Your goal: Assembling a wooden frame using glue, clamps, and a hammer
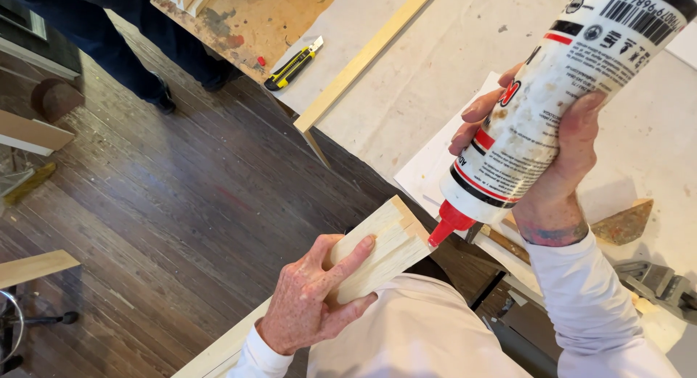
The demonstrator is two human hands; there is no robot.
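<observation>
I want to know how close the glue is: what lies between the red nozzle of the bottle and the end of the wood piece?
Nothing: in the head view the red nozzle of the glue bottle practically meets the end of the wood piece.

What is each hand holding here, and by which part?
Left hand grips the wooden piece near its end; right hand holds the glue bottle around its body, red nozzle down.

Head view, steeply downward, close.
</observation>
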